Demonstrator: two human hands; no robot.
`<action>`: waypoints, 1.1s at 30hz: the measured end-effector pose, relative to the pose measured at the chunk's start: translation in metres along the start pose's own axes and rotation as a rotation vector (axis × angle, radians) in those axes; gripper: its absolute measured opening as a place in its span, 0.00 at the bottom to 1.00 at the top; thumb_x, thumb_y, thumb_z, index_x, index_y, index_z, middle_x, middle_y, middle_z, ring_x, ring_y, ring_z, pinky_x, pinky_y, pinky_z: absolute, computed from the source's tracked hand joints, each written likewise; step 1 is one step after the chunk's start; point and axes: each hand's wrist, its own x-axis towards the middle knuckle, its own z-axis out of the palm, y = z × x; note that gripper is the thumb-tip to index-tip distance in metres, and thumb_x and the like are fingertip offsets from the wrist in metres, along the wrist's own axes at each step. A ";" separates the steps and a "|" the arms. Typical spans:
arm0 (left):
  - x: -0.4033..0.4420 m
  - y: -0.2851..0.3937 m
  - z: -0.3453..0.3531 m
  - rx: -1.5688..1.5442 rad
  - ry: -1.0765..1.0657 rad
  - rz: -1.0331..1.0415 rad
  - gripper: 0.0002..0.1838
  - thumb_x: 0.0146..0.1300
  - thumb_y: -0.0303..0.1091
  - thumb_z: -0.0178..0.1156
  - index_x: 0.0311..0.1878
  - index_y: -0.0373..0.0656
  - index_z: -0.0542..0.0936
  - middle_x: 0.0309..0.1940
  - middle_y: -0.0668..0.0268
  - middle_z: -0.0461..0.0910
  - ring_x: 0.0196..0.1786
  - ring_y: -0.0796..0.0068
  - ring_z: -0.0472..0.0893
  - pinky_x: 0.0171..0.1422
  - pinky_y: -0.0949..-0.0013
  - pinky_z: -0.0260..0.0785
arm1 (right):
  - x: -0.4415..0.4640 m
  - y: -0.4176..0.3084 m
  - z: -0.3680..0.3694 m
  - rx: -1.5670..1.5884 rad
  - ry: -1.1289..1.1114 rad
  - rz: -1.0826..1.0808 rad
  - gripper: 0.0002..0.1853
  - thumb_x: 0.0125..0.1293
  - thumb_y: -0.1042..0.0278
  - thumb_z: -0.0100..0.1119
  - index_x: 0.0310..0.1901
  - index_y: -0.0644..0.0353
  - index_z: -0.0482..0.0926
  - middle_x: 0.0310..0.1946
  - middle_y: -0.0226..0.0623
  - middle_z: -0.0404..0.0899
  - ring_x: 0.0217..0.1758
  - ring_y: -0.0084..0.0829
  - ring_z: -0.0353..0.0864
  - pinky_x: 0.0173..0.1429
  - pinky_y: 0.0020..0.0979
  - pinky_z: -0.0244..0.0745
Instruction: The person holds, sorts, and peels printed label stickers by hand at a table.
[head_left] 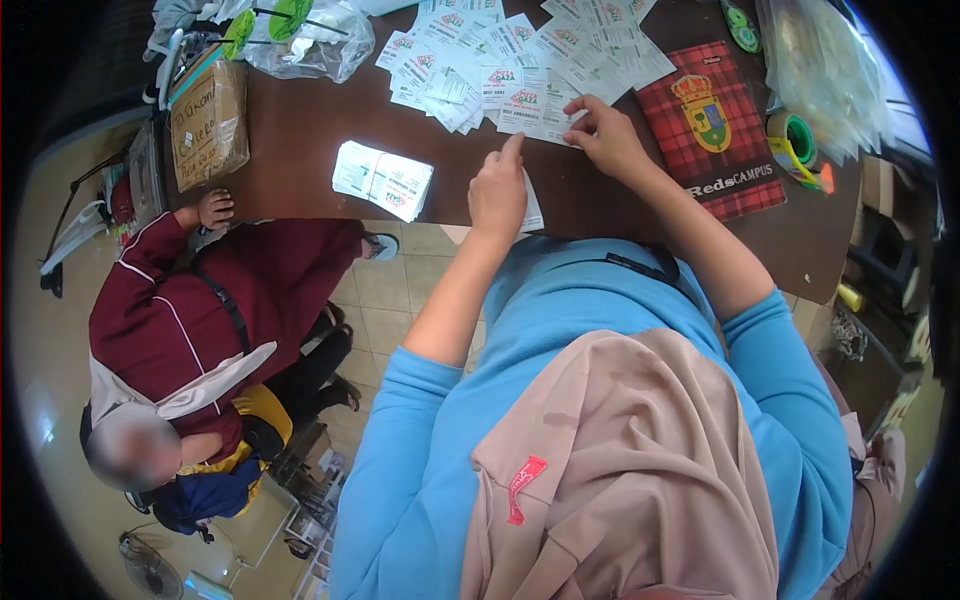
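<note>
My left hand (pixel 497 190) is near the table's front edge, index finger stretched forward and the other fingers curled. A white printed slip (pixel 533 208) sticks out from under its right side; how much it grips is partly hidden. My right hand (pixel 610 140) reaches over the front of a loose spread of printed slips (pixel 450 60). Its thumb and index finger are apart at the right edge of one slip with red and green print (pixel 535 108). To the left of my left hand lies a neat stack of similar slips (pixel 383 180), apparently banded.
A red plaid notebook (pixel 712 130) lies to the right, beside tape rolls (pixel 795 140) and clear plastic bags (pixel 820 70). At the left are a cardboard box (pixel 208 125) and a plastic bag (pixel 320 40). A person in maroon (pixel 200 300) has a hand on the table's left edge.
</note>
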 end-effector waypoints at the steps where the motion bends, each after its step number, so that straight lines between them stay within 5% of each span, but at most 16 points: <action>1: 0.000 0.002 0.002 0.033 -0.034 0.006 0.16 0.60 0.31 0.48 0.53 0.53 0.70 0.30 0.57 0.75 0.32 0.53 0.78 0.33 0.56 0.71 | 0.004 0.001 0.004 -0.024 0.018 0.027 0.15 0.50 0.72 0.61 0.41 0.60 0.72 0.25 0.39 0.79 0.32 0.35 0.80 0.37 0.32 0.71; 12: 0.010 0.017 0.015 0.333 -0.330 0.053 0.28 0.55 0.27 0.48 0.60 0.62 0.65 0.27 0.58 0.74 0.29 0.58 0.79 0.31 0.60 0.72 | 0.026 -0.001 0.020 -0.428 0.056 0.107 0.19 0.51 0.68 0.60 0.44 0.59 0.66 0.24 0.42 0.78 0.32 0.41 0.80 0.40 0.36 0.71; 16: 0.012 0.010 0.018 0.318 -0.274 0.100 0.26 0.56 0.28 0.47 0.60 0.60 0.66 0.26 0.59 0.74 0.29 0.58 0.79 0.32 0.60 0.72 | 0.020 -0.019 0.013 -0.854 0.004 0.149 0.26 0.44 0.63 0.67 0.44 0.61 0.68 0.35 0.42 0.75 0.41 0.42 0.77 0.42 0.40 0.72; 22: -0.004 -0.011 0.010 -0.412 -0.030 -0.058 0.13 0.59 0.30 0.50 0.47 0.45 0.78 0.30 0.56 0.79 0.29 0.64 0.79 0.35 0.67 0.71 | 0.013 -0.011 -0.003 -0.980 0.061 0.115 0.29 0.37 0.59 0.72 0.43 0.59 0.70 0.43 0.39 0.69 0.49 0.40 0.70 0.45 0.40 0.69; 24: -0.015 -0.019 0.002 -0.698 -0.010 -0.323 0.11 0.61 0.33 0.52 0.41 0.37 0.79 0.30 0.60 0.80 0.29 0.75 0.77 0.36 0.73 0.69 | 0.010 -0.009 -0.005 -0.971 0.066 0.114 0.28 0.37 0.59 0.72 0.41 0.59 0.71 0.43 0.38 0.69 0.49 0.40 0.70 0.46 0.40 0.68; 25: -0.018 -0.018 -0.007 -0.893 -0.106 -0.490 0.14 0.63 0.35 0.51 0.43 0.33 0.77 0.30 0.65 0.79 0.31 0.82 0.75 0.35 0.76 0.68 | 0.009 -0.009 -0.006 -0.888 0.030 0.111 0.28 0.38 0.61 0.71 0.42 0.60 0.70 0.43 0.40 0.70 0.48 0.41 0.71 0.46 0.41 0.68; 30: -0.024 -0.025 -0.037 -1.267 -0.191 -0.734 0.15 0.62 0.35 0.52 0.48 0.37 0.74 0.37 0.66 0.77 0.33 0.80 0.75 0.37 0.77 0.68 | 0.013 0.011 -0.014 -0.388 -0.109 0.104 0.25 0.41 0.68 0.69 0.41 0.60 0.67 0.37 0.42 0.75 0.43 0.39 0.75 0.44 0.36 0.68; 33: -0.019 -0.023 -0.053 -1.443 -0.239 -0.715 0.17 0.60 0.29 0.53 0.53 0.39 0.69 0.41 0.64 0.76 0.35 0.79 0.77 0.39 0.76 0.70 | 0.023 0.010 -0.029 0.373 0.046 -0.066 0.26 0.42 0.75 0.68 0.41 0.60 0.63 0.33 0.41 0.76 0.38 0.29 0.75 0.41 0.28 0.69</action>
